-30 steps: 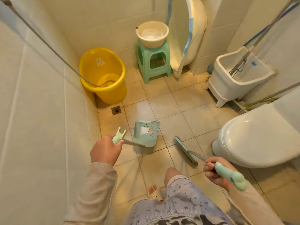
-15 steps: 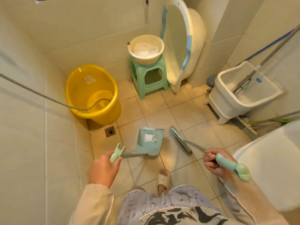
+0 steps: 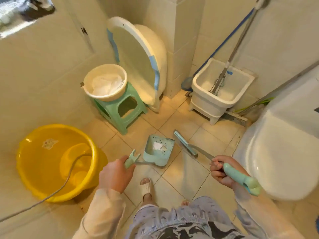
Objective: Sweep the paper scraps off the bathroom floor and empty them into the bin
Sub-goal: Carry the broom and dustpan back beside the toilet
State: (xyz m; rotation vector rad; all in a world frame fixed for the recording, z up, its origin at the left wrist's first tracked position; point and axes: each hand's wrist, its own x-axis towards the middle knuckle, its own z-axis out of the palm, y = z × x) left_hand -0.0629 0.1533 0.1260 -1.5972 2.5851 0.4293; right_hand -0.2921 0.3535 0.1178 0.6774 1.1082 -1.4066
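1. The left hand (image 3: pixel 115 175) is clenched around the pale green handle of the dustpan (image 3: pixel 158 150).
2. The dustpan sits low over the tiled floor (image 3: pixel 183 175), in front of the person's slipper (image 3: pixel 146 186); whether it touches the tiles cannot be told.
3. White paper scraps (image 3: pixel 159 146) lie inside the dustpan.
4. The right hand (image 3: pixel 221 169) grasps the broom (image 3: pixel 185 145) by its green grip, and the brush head is down at the floor just right of the dustpan.
5. A yellow tub (image 3: pixel 51 163) stands to the left, a green stool (image 3: pixel 124 109) carrying a cream basin (image 3: pixel 105 81) stands behind, and a toilet (image 3: pixel 276 161) is on the right.
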